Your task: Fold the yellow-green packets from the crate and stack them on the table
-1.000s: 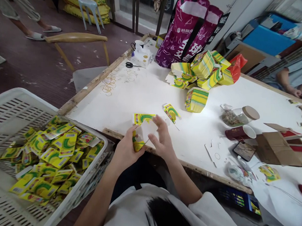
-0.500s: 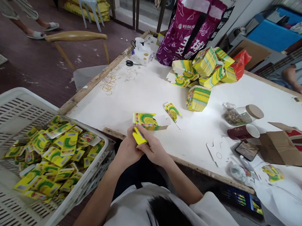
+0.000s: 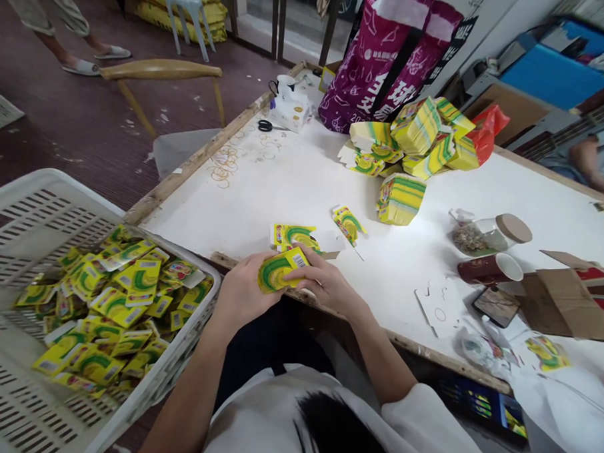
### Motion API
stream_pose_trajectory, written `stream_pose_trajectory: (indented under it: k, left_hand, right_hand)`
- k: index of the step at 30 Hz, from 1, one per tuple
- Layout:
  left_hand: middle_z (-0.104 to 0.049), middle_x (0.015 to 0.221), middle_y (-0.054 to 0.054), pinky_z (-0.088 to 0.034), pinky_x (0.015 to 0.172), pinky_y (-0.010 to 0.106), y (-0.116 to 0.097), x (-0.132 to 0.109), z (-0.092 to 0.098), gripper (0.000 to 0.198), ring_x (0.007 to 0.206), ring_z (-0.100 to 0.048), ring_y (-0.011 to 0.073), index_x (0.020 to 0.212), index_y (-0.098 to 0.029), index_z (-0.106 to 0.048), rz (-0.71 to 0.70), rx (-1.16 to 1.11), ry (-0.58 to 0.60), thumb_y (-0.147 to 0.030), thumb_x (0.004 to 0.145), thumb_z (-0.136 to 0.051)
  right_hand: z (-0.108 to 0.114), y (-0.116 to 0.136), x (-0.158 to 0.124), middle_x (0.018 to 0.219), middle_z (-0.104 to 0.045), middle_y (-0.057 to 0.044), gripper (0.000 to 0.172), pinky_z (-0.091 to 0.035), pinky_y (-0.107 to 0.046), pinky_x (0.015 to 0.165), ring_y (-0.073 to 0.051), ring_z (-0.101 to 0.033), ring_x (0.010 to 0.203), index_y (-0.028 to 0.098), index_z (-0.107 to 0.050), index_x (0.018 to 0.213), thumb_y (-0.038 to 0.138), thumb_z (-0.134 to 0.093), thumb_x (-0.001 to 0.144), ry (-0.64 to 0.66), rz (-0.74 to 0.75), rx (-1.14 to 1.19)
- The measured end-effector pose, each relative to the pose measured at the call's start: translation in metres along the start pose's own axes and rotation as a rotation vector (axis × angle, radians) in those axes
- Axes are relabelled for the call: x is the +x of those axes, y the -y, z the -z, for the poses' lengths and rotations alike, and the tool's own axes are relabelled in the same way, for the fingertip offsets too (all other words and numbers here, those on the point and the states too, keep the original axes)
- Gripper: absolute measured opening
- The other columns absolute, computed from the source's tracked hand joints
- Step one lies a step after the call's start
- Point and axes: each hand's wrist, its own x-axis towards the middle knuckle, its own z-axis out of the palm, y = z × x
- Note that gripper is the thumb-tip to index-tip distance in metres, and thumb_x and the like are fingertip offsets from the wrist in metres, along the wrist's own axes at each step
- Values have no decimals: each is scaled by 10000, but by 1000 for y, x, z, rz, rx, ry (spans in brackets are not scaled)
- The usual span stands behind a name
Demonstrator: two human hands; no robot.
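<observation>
Between my two hands, over the table's near edge, is a small yellow and green crayon box [image 3: 278, 270], its barcode end toward the right. My left hand [image 3: 242, 289] grips its left end. My right hand [image 3: 329, 285] is closed around the right end, thumb and fingers on the box. Just beyond my hands an open yellow carton [image 3: 295, 236] with a white flap lies on the table. A flattened yellow box [image 3: 348, 224] rests to its right. On my left, a white plastic crate [image 3: 204, 267] contains many similar small boxes [image 3: 118, 308].
Bundles of flat yellow boxes [image 3: 401, 199] sit near a purple bag [image 3: 379, 63]. Scissors [image 3: 265, 126] and rubber bands [image 3: 223, 166] lie at the far left. At right are a glass jar [image 3: 487, 235], a dark red mug [image 3: 477, 270] and a phone [image 3: 495, 305].
The small box has been turned so its broad printed face shows upward. My hands have moved apart along it, and the camera view has shifted slightly.
</observation>
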Motion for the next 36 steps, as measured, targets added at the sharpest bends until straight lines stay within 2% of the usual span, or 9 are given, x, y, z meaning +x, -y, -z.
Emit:
stream_pose_trajectory:
  k: [4, 11, 17, 20, 22, 23, 25, 28, 36]
  left_hand:
    - [-722, 1095, 84, -538, 846, 393, -3, 5, 3, 534, 977, -694, 308, 1190, -229, -618, -36, 35, 29, -332, 688, -770]
    - [-734, 1094, 60, -543, 855, 391, 3, 8, 4, 530, 960, -701, 297, 1164, -266, -653, -49, -46, 83, -329, 657, -791]
    - [-713, 1062, 86, -539, 866, 407, -5, 2, -9, 568, 976, -679, 307, 1143, -233, -646, 137, -247, -6, -305, 614, -842]
    - [-671, 1149, 64, -537, 865, 341, 0, -7, -10, 563, 1007, -655, 236, 1170, -266, -616, 204, -744, -443, -477, 689, -820]
    - [-597, 1307, 45, -504, 964, 339, 10, -13, -9, 555, 1168, -590, 217, 1180, -311, -598, 214, -980, -780, -699, 784, -633]
    - [-563, 1357, 30, -476, 1017, 347, 15, -16, -10, 562, 1238, -548, 211, 1168, -331, -597, 237, -1040, -861, -761, 814, -525]
    - [-549, 1377, 21, -453, 1054, 376, 24, -20, -13, 545, 1280, -520, 208, 1148, -350, -589, 333, -1089, -847, -776, 854, -419]
    - [-558, 1358, 58, -507, 962, 384, 26, -21, -23, 436, 1193, -573, 211, 1193, -348, -556, 431, -1115, -737, -638, 867, -559]
    - [-632, 1142, 57, -529, 738, 233, 9, -14, -34, 430, 902, -642, 125, 1168, -262, -590, 514, -1191, -676, -427, 806, -753]
  right_hand:
    - [3, 3, 1, 1572, -382, -167, 359, -469, -426, 1073, -262, -432, 1431, 236, -609, 1308, 355, -549, 975, -45, -14, -43]
    - [11, 2, 2, 1431, -550, -132, 249, -427, -442, 1106, -260, -458, 1407, 240, -654, 1177, 327, -597, 951, 74, -2, 32]
    - [-16, 3, 4, 1545, -403, -179, 677, -448, -421, 1094, -258, -439, 1413, 205, -321, 1493, 388, -634, 920, -233, -118, 238]
    - [-8, -12, 8, 1339, -605, -138, 538, -500, -406, 1019, -246, -585, 1236, 218, -485, 1375, 421, -654, 906, -272, -155, 148]
    - [3, -29, 12, 1146, -677, -119, 341, -510, -431, 965, -257, -623, 1096, 207, -618, 1198, 396, -638, 916, -339, -237, -53]
    - [8, -38, 15, 1090, -677, -123, 292, -504, -450, 948, -270, -615, 1055, 196, -650, 1138, 380, -640, 912, -365, -284, -170]
    - [12, -53, 20, 1039, -658, -143, 252, -483, -485, 929, -295, -588, 1013, 172, -681, 1076, 349, -648, 900, -366, -359, -360]
    - [6, -66, 26, 987, -635, -146, 168, -461, -484, 907, -301, -562, 963, 166, -700, 970, 308, -647, 896, -293, -400, -501]
    - [-9, -59, 29, 1005, -627, -141, 90, -437, -432, 866, -285, -534, 961, 153, -650, 975, 173, -584, 917, -269, -439, -571]
